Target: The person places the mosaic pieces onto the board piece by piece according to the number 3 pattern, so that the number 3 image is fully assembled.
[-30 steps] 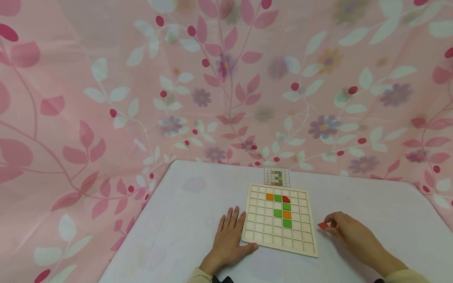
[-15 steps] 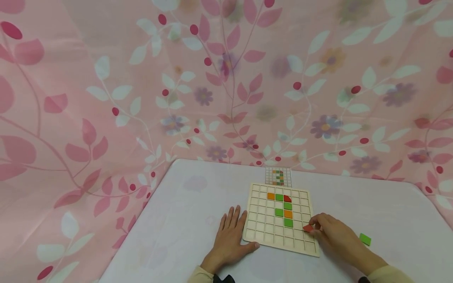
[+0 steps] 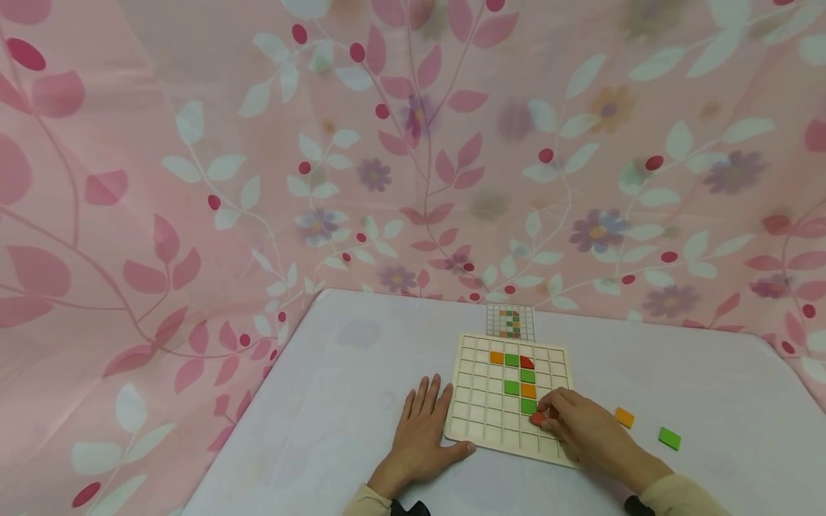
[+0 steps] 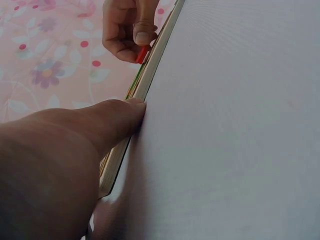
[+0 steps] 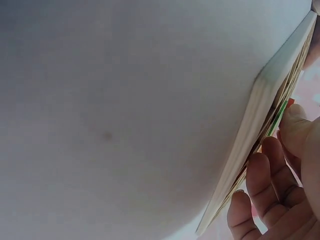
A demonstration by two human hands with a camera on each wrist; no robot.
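A wooden grid board (image 3: 480, 418) lies on the table with orange, green and red tiles in some cells. My right hand (image 3: 590, 433) pinches a red tile (image 3: 537, 418) between thumb and fingers, low over the board, just below the lowest green tile (image 3: 528, 406). In the left wrist view the red tile (image 4: 142, 53) is held tilted at the board's surface; whether it touches a cell is unclear. My left hand (image 3: 419, 441) lies with fingers straight along the board's left side. Its thumb (image 4: 115, 122) touches the board's near edge.
Behind the board stands a small pattern card (image 3: 510, 322) with a coloured grid figure. To the right of my right hand lie a loose orange tile (image 3: 624, 417) and a loose green tile (image 3: 670, 438) on the white table (image 3: 361, 358). Flowered pink cloth (image 3: 413, 179) hangs behind.
My right hand has moved left from beside the board to over it, carrying the red tile. The loose orange and green tiles have come into view behind it. My left hand stays put.
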